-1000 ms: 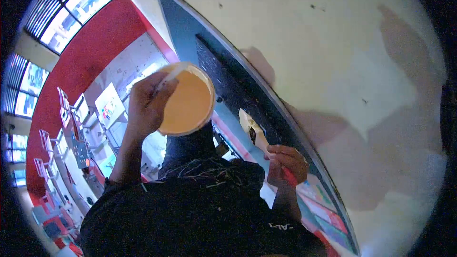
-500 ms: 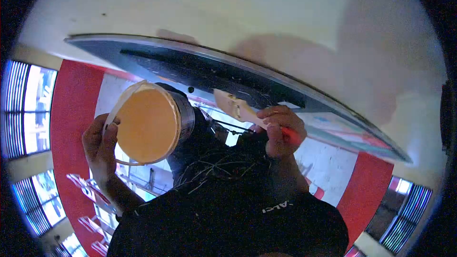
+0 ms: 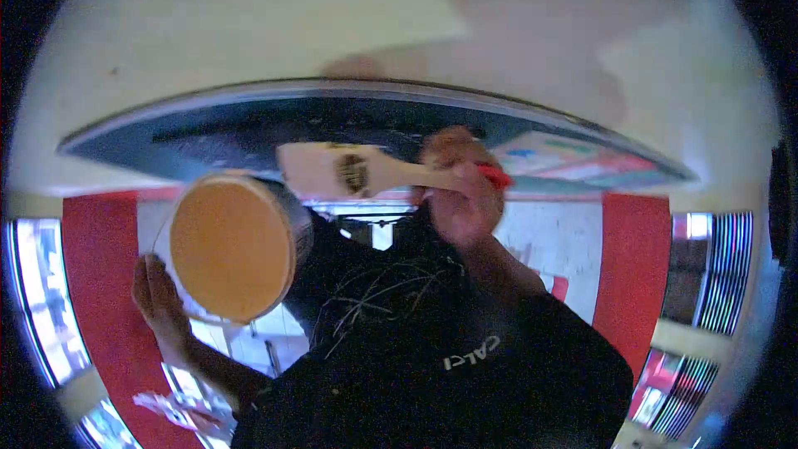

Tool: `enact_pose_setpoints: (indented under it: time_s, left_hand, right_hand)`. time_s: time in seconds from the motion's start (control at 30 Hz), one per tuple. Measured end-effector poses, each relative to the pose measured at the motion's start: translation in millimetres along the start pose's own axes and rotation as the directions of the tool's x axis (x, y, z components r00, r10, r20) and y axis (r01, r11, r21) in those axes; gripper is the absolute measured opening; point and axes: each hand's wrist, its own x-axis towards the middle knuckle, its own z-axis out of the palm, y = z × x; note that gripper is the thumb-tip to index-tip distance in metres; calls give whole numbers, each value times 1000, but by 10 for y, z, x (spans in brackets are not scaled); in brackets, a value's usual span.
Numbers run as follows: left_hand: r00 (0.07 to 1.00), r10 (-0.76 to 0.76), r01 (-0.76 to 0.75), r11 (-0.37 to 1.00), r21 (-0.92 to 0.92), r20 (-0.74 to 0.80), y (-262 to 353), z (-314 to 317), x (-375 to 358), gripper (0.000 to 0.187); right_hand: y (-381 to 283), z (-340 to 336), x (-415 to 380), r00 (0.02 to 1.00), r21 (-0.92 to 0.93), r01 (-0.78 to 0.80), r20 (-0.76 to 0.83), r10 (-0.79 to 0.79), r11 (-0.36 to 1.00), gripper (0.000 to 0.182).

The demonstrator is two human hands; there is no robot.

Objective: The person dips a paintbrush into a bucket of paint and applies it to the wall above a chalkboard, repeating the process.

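Observation:
In the head view, a bucket [image 3: 233, 249] tilts its round mouth toward me, filled with peach-orange paint right across. My left hand [image 3: 160, 303] is at the bucket's left rim, fingers curled at its edge beside the thin handle; motion blurs it a little. My right hand [image 3: 462, 191] is closed around the narrow handle of a flat, pale paintbrush [image 3: 353, 173]. A dark printed mark shows on the brush's broad part, and its red end sticks out behind my fingers. The brush's wide end points left, above and just right of the bucket.
A long dark-blue board [image 3: 316, 120] with a light edge spans the pale wall [image 3: 274, 33] ahead. Bright sheets [image 3: 565, 158] show on its right part. Red bands [image 3: 108, 283] and barred windows [image 3: 727, 274] lie on both sides. Light furniture [image 3: 191, 416] stands at lower left.
The bucket and my left hand have moved left and down in view. My right hand has shifted left and up, turning the brush level with its printed face toward me. The whole view has rotated.

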Motion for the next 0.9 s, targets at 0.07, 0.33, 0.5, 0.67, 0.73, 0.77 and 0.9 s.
enact_pose_setpoints:
  time_s: [0.07, 0.33, 0.5, 0.67, 0.73, 0.77, 0.9]
  left_hand:
    - [808, -570, 556, 654, -513, 149, 278, 11, 33, 28]
    - [986, -146, 112, 935, -336, -79, -448, 301, -70, 23]
    - [925, -368, 358, 756, -549, 96, 455, 194, 178, 22]
    - [932, -352, 321, 700, -638, 83, 592, 102, 314, 26]
    - [949, -310, 271, 725, -633, 52, 612, 43, 219, 26]
    - [948, -316, 264, 729, -631, 33, 671, 0, 227, 26]
    - [968, -249, 181, 798, -575, -40, 719, -109, 182, 26]
  right_hand:
    - [4, 3, 7, 995, 119, -92, 36, 88, 989, 27]
    - [-57, 128, -19, 937, 337, -336, 23, 349, 880, 24]
    - [-155, 118, -66, 961, 120, -270, 98, 259, 955, 24]
    - [-148, 862, 409, 814, -471, 9, 516, 267, 882, 22]
    - [-54, 1035, 295, 752, -570, 145, 595, 285, 809, 16]
    - [31, 1135, 346, 700, -588, 255, 660, 273, 768, 17]
    - [369, 1583, 439, 392, -550, 433, 829, 400, 714, 16]
